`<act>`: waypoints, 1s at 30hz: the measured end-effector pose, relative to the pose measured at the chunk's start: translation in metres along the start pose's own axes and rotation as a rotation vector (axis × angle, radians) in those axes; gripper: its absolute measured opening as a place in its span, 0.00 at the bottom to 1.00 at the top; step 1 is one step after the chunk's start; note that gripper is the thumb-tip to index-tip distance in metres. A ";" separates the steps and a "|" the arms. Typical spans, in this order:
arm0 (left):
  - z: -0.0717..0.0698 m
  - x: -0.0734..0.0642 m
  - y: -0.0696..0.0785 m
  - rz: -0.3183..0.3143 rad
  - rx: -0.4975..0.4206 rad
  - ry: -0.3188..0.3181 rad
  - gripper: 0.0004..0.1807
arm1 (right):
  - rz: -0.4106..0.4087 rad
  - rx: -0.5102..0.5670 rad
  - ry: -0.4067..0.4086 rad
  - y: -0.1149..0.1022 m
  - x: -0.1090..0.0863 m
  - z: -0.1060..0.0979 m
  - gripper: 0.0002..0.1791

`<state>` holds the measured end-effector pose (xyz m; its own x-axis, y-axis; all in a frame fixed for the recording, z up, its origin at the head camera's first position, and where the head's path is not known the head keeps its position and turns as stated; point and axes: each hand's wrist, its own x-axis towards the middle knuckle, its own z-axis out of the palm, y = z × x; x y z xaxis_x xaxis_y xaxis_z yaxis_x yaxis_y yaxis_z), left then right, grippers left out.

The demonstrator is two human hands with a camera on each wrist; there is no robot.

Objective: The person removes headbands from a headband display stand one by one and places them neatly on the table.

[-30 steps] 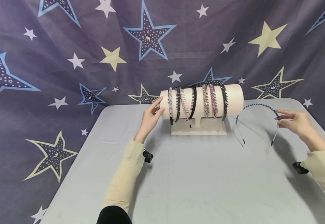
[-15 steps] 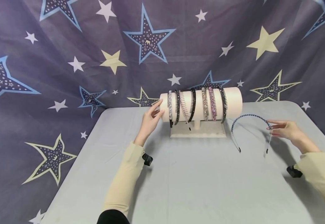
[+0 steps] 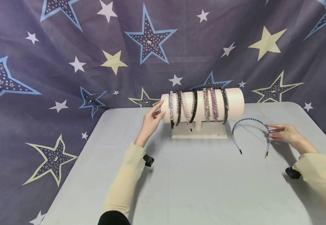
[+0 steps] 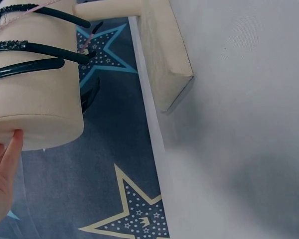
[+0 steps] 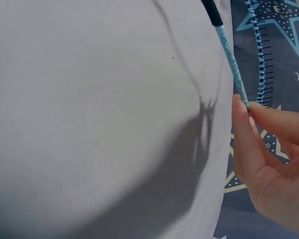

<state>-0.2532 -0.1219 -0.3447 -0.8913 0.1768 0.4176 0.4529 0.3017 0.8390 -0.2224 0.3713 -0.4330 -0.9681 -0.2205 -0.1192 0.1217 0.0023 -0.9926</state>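
A light blue headband [image 3: 248, 119] with small comb teeth is pinched between the thumb and fingers of my right hand [image 3: 286, 135], near one arm of its curve. Its black-tipped ends point down over the table, right of the display stand. The cream cylinder stand [image 3: 237, 104] carries several glittery headbands in silver, black, gold and pink; one pink headband [image 3: 186, 109] sits slanted. At the cylinder's left end, my left hand [image 3: 150, 123] rests its fingertips on the flat end face. In the left wrist view, straight fingers [image 4: 12, 154] touch that face.
The stand's flat base [image 3: 177, 132] sits at the back of a grey-covered table [image 3: 196, 181]. Behind it hangs a dark star-patterned cloth [image 3: 76, 28]. A black wrist camera sits on each sleeve.
My right hand has brought the blue headband left and lower, closer to the stand. My left hand keeps its place at the cylinder's end. The view has tilted slightly.
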 end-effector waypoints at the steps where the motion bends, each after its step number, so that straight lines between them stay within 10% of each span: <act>1: 0.000 0.000 0.000 0.000 0.003 0.000 0.23 | 0.007 0.006 0.001 0.000 0.000 0.000 0.32; 18: 0.003 0.003 0.004 0.017 0.017 0.007 0.23 | 0.093 0.038 0.018 0.015 0.006 -0.007 0.30; 30: 0.004 0.003 0.000 0.034 -0.010 0.006 0.23 | 0.097 -0.125 0.083 0.017 0.008 -0.005 0.31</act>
<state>-0.2558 -0.1173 -0.3449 -0.8754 0.1816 0.4480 0.4829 0.2865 0.8275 -0.2288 0.3744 -0.4514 -0.9686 -0.1322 -0.2106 0.1918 0.1417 -0.9711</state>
